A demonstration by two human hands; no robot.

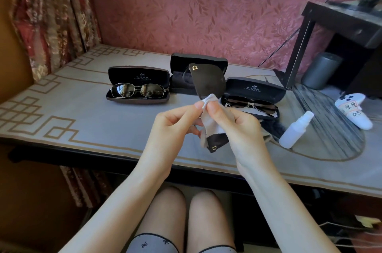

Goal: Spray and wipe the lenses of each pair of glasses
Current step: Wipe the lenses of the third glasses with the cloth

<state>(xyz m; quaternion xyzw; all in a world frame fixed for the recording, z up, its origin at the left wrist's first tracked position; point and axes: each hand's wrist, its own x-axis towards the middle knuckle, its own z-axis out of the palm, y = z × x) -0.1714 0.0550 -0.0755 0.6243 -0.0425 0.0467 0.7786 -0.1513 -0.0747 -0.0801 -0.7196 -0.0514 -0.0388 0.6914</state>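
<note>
Soft warm daylight, brightest at right, where the glossy streaked tabletop (330, 128) shows glare by the white plastic spray bottle (295, 131). Deep shadow lies under the table's near edge. Wide-angle distortion bends the flowered red curtain (51, 15) at far left; detail is slightly soft throughout.

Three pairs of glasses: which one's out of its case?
The black pair with the gold D, held up with a cloth; the other two pairs lie in open cases.

Table (82, 112): three cases in a row.
Left case (138, 76): left sunglasses (138, 90) inside.
Middle case (198, 61): farthest back; held sunglasses (206, 83) before it, cloth (210, 122) against them.
Right case (255, 88): right sunglasses (251, 104) inside.
Spray bottle (295, 130): lying right of it.
Controller (354, 110): rightmost, behind bottle.
</note>
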